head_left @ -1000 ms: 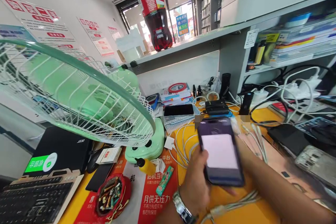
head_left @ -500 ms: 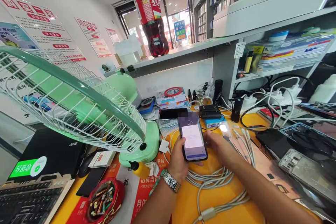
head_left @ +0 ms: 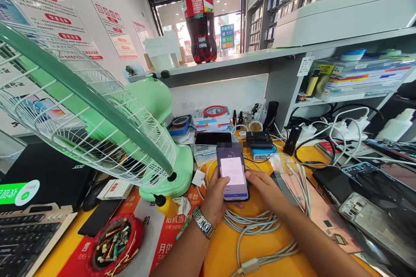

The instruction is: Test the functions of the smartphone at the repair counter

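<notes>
A smartphone (head_left: 236,188) with a lit screen, a white pop-up panel on a dark purple page, is tilted up above the yellow mat. My left hand (head_left: 216,194) is closed around its left side and underside, the thumb lying over the screen. At the phone's right edge, my right hand (head_left: 264,188) grips with its fingertips; part of those fingers is hidden behind the phone. Below both hands lies a coiled grey cable (head_left: 250,223). Behind the held phone, a dark phone (head_left: 213,138) rests on a clear packet.
A green fan (head_left: 167,173) stands at left, near a red bowl (head_left: 134,229) of cigarette butts and a yellow bottle (head_left: 167,205). A cola bottle (head_left: 202,17) is on the shelf ledge. Phone parts (head_left: 364,212) and white chargers (head_left: 347,130) lie at right.
My left thumb has moved from the phone's left edge further onto the screen. The right fingertips have come in against the phone's right edge. The view has shifted slightly.
</notes>
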{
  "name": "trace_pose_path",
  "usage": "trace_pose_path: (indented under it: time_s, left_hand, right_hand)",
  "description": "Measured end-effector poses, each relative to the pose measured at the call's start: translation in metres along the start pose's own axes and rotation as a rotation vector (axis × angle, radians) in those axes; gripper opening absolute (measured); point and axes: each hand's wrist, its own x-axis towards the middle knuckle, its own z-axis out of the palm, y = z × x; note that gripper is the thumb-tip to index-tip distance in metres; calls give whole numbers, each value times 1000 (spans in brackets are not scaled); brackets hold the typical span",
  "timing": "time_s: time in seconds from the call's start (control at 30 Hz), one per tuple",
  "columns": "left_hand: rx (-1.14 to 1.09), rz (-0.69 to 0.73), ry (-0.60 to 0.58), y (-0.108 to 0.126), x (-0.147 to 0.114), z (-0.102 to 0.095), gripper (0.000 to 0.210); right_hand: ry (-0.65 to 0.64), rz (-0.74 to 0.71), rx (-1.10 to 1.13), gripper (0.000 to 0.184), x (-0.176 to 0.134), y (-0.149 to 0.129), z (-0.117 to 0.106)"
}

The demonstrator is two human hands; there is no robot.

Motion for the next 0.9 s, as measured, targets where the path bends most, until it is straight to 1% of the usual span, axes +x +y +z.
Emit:
trace_pose_path:
  time_s: [0.13,0.37,0.57,0.7,0.8,0.9]
  left_hand:
    - [-63,29,-49,0,-1,-2,40]
    - [-100,13,-35,2,-5,-2,40]
    - [-40,38,-26,-3,-4,-4,47]
    - [-64,37,-30,-4,-2,-4,45]
    - [-148,-51,-49,-1,-3,-3,44]
    - [-222,-166,-103,4,-4,-4,53]
  right_hand:
    - [15,-9,-17,34,1,2,0]
    - [-4,-3,11,30,1,2,1]
    - [1,1,26,30,-1,-1,3]
    - [9,4,14,31,-1,-1,2]
    - [7,-9,12,33,-1,-1,0]
    - [-39,-17,40,35,0,-3,-2]
